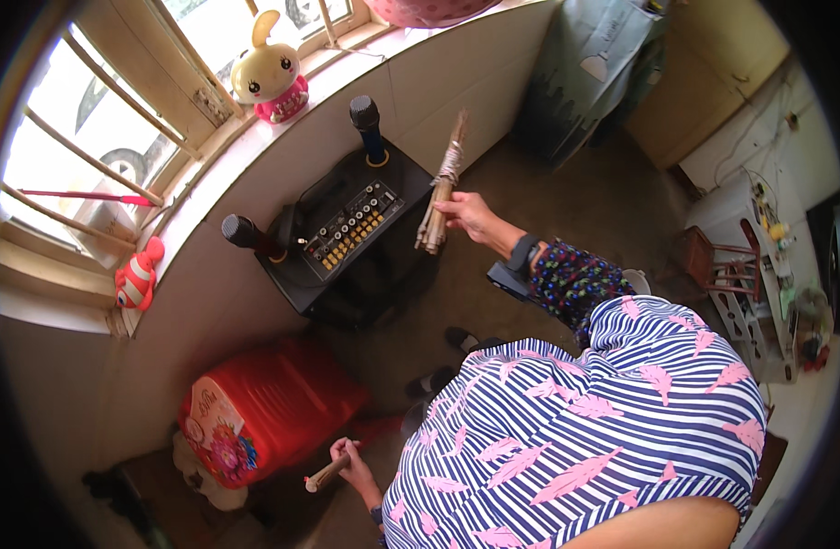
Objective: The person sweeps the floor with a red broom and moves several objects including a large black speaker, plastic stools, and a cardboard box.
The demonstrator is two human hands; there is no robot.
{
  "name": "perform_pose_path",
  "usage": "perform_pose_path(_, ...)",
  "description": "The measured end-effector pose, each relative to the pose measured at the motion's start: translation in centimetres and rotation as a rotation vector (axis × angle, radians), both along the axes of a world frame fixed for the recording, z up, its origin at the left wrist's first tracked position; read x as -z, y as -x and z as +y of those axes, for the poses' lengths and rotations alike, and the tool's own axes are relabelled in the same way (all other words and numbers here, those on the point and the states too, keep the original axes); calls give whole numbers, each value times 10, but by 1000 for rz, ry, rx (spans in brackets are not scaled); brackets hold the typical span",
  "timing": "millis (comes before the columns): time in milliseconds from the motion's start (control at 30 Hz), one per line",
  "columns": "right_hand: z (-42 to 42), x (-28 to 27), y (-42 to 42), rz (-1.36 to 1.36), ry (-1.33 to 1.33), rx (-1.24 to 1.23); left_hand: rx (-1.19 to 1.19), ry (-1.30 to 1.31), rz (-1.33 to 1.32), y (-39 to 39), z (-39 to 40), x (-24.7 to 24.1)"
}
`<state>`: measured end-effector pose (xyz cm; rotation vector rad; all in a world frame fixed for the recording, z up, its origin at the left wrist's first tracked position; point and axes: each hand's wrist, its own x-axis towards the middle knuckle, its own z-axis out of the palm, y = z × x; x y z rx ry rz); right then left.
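Note:
My right hand grips a bundle of thin dry sticks, like a small whisk or broom, bound with pale cord near its upper part. The bundle stands roughly upright in view, beside a black loudspeaker with a control panel on top. Lower down, my left hand is closed around a short wooden stick. The stick's round cut end, with a bit of red on it, sticks out of the fist; its other end is hidden. A red plastic container with a floral label is close to that hand.
Two microphones stand upright on the loudspeaker. The windowsill holds a rabbit toy, a clownfish toy and a pink bowl. A fabric-covered object stands against the wall. At right is a small brown chair.

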<state>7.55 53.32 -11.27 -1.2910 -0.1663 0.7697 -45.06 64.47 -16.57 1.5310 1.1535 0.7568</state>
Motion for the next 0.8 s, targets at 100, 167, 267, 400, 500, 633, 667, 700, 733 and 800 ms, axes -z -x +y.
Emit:
perform_pose_path(100, 45, -13, 7, -31, 63, -11, 20, 30, -47, 5, 3, 13)
perform_pose_path(167, 60, -12, 4, -83, 91, 21, 45, 47, -32, 1, 3, 12)
perform_pose_path(267, 69, -14, -2, -110, 98, 47, 74, 33, -9, 3, 7, 10)
perform_pose_path(400, 63, -11, -16, -103, 113, 24, 68, 60, -22, 5, 17, 3)
perform_pose_path(500, 55, -7, -24, -182, 208, -28, 55, 57, -21, 4, 23, -6)
perform_pose_path(633, 42, -20, -28, -341, 455, -52, 7, 58, -53, -5, 24, -21)
perform_pose_path(667, 39, -20, -29, -355, 485, -49, 3, 46, -63, -8, 24, -26)
perform_pose_path(700, 38, -21, -27, -365, 515, -57, -17, 31, -50, -11, 20, -35)
perform_pose_path(733, 35, -23, -28, -381, 548, -58, -31, 20, -46, -16, 17, -43)
perform_pose_path(800, 33, -20, -30, -405, 591, -52, -77, -5, -41, -21, 14, -53)
